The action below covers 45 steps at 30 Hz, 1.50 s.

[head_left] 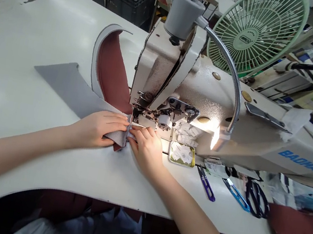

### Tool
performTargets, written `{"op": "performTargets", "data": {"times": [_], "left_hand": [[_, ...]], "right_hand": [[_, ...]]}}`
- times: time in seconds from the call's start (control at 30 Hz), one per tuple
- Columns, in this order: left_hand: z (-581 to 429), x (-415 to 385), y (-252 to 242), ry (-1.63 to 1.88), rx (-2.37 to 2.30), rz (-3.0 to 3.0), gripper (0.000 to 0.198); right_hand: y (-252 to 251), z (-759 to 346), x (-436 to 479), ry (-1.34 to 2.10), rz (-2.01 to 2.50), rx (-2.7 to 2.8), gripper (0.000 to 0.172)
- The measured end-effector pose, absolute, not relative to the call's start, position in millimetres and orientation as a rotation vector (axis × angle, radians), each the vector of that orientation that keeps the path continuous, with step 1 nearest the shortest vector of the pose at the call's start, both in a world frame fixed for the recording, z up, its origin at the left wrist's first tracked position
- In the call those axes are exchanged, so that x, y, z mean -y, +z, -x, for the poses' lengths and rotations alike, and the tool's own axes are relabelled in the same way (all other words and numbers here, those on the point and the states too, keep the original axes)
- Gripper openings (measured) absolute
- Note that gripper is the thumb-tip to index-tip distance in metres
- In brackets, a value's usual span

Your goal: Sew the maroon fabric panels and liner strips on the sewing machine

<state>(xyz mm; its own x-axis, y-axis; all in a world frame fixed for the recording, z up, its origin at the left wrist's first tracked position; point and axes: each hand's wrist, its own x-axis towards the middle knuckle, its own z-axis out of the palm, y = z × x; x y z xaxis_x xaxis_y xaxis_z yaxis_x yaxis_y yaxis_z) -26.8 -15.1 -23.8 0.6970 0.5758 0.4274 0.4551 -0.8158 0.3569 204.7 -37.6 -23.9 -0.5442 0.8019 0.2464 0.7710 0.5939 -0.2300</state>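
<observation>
A grey and maroon fabric piece (86, 100) lies on the table, its front edge at the needle area of the sewing machine (165, 66). My left hand (98, 129) rests on the grey side with fingers together along the seam, closed on the fabric. On the other side of the seam, my right hand (146, 147) has its fingers bent and pressed on the fabric edge, just in front of the presser foot (137, 114). A curved maroon section with a pale grey border (112, 65) stands up behind the left hand. The fingertips' undersides are hidden.
A small tin of white labels (182, 153) sits right of the needle. Purple snips (206, 184), blue snips (236, 195) and black-handled scissors (257, 199) lie along the machine's base. A lit lamp (219, 138) hangs close by. A green fan (255, 37) stands behind.
</observation>
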Motion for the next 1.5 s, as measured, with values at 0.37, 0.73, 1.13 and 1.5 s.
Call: {"op": "performTargets", "data": {"times": [0.37, 0.73, 1.13, 1.5], "left_hand": [[31.5, 9.7, -24.5, 0.744, -0.776, -2.712, 0.036], [30.1, 10.5, -24.3, 0.771, -0.750, -2.729, 0.037], [36.0, 9.1, -5.0, 0.407, -0.757, -2.891, 0.038], [37.9, 9.5, -8.8, 0.432, -0.734, -2.846, 0.039]], "right_hand": [[-23.3, -202.4, 33.6, 0.155, 1.288, 2.516, 0.015], [-25.2, -197.9, 35.1, 0.064, 1.316, 2.508, 0.017], [-16.4, -222.6, 43.4, 0.336, 1.322, 2.384, 0.030], [-21.4, -212.3, 40.4, 0.505, 1.059, 2.381, 0.036]]}}
